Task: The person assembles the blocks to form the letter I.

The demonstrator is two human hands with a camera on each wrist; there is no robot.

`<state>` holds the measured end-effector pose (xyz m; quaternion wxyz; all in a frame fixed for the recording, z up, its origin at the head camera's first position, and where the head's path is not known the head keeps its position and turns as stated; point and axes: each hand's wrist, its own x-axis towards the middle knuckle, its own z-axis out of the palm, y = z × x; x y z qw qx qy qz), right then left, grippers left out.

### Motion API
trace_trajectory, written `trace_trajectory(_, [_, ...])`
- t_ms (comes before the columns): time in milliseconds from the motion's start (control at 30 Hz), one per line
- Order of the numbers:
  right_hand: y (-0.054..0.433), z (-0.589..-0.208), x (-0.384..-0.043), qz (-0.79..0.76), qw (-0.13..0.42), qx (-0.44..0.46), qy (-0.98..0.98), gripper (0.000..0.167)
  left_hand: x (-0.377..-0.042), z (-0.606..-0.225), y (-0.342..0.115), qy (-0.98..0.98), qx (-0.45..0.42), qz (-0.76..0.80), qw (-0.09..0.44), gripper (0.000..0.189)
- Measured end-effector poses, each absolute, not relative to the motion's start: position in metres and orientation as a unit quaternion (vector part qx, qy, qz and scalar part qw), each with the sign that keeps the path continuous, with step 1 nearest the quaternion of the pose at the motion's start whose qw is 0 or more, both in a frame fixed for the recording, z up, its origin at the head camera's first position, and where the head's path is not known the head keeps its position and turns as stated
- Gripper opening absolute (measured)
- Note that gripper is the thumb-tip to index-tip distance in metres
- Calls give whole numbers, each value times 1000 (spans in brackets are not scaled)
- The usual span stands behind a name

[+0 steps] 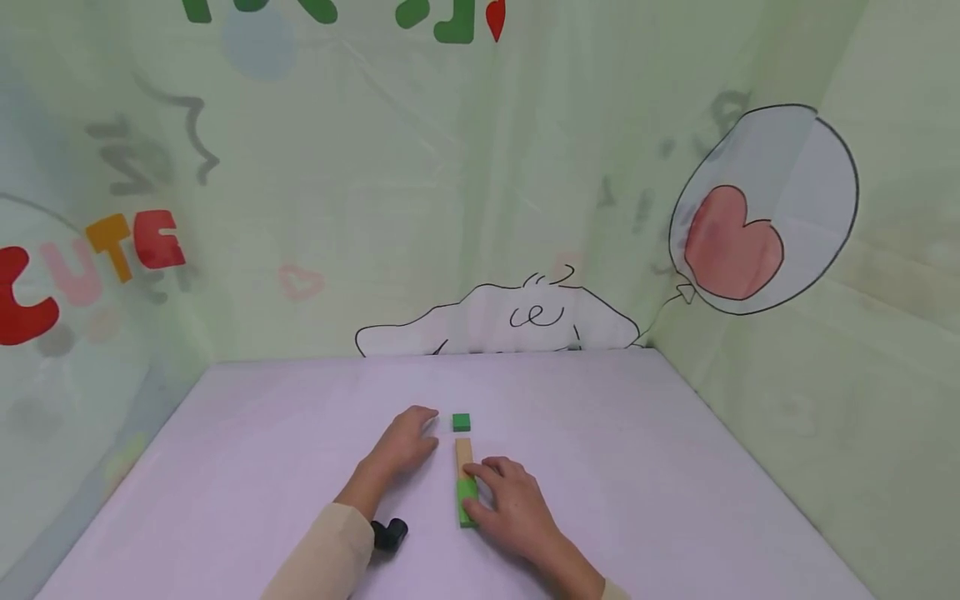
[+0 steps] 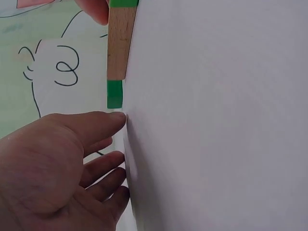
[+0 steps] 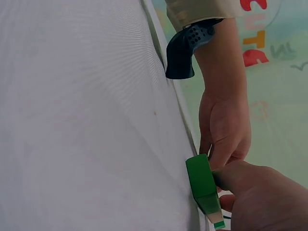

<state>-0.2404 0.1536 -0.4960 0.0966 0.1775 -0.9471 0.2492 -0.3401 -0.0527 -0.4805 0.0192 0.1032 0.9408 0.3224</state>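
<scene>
A bright green block (image 1: 468, 493) and a plain wooden block (image 1: 463, 454) lie end to end in a line on the table. Over them is my right hand (image 1: 517, 504), its thumb on top of the green block and its index fingertip on the wooden one, near the joint. Beyond their far end, a small dark green block (image 1: 461, 422) sits apart with a narrow gap. My left hand (image 1: 407, 442) hovers left of that gap, fingers loosely spread and holding nothing. In the left wrist view its thumb (image 2: 103, 126) points close to the small green block (image 2: 114, 95).
A pale cloth covers the table (image 1: 300, 450). A black wrist device (image 1: 390, 535) sticks out beside my left sleeve (image 1: 330, 542). Printed curtains (image 1: 420, 183) with letters and a balloon drawing (image 1: 765, 208) enclose the table at the back and sides.
</scene>
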Motion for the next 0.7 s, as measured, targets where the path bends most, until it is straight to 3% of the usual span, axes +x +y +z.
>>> trace_trajectory(333, [149, -494, -240, 246, 89, 156, -952, 44, -326, -483, -83, 934, 111, 340, 5, 45])
trace_trajectory(700, [141, -483, -244, 224, 59, 152, -961, 41, -284, -465, -101, 929, 165, 332, -2, 48])
